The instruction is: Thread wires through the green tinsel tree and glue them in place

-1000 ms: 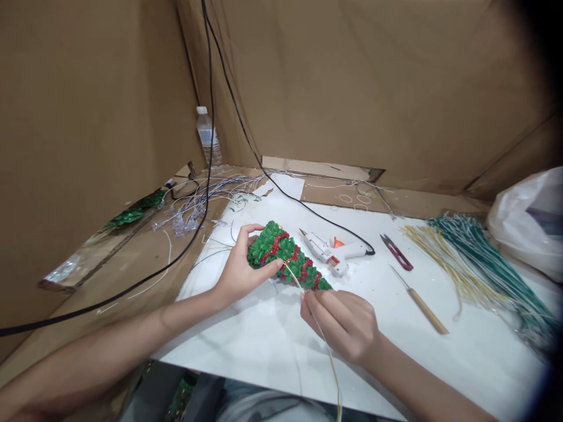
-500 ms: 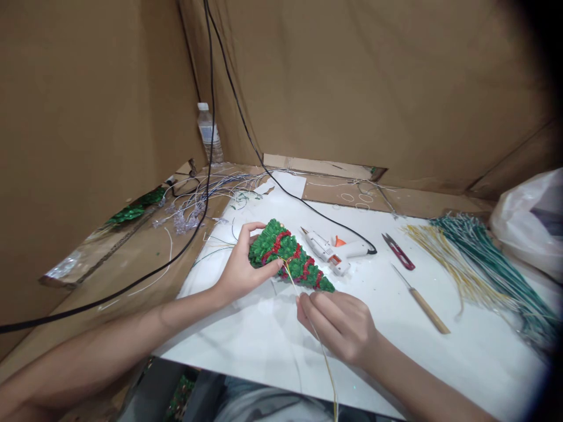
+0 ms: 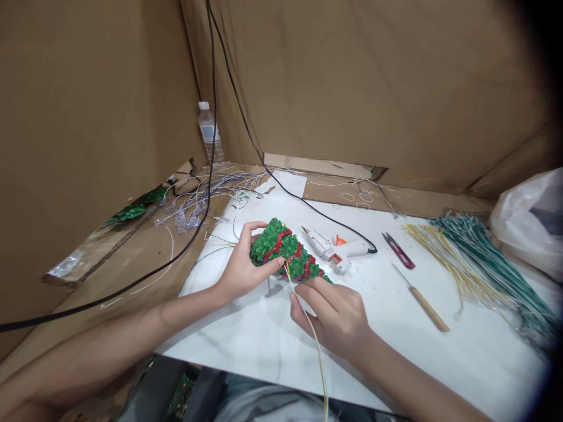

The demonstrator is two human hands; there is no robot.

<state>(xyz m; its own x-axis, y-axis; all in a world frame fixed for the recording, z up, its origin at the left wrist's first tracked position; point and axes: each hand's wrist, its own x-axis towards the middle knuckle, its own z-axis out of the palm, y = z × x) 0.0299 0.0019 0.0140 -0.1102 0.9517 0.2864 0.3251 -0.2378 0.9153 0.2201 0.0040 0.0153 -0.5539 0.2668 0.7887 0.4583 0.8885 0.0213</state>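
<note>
My left hand is wrapped around the wide end of a small green Christmas tree with a red garland, its thumb pressing on the near side. The tree lies tilted, its tip toward the right. A thin yellow and white wire comes out of the tree beside my left thumb and runs down past the table's near edge. Close to the tip, my right hand has the wire between thumb and forefinger; the other fingers are curled and cover the tip. Thin green wires trail left from the tree's base.
Behind the tree lies a white glue gun with a black cord. To the right are red thread snips, a wooden-handled awl, yellow wires and green wires. A water bottle stands in the back corner.
My right hand has moved slightly left and up along the wire, closer to the tree, and now covers its tip. My left hand and the tree have barely moved.
</note>
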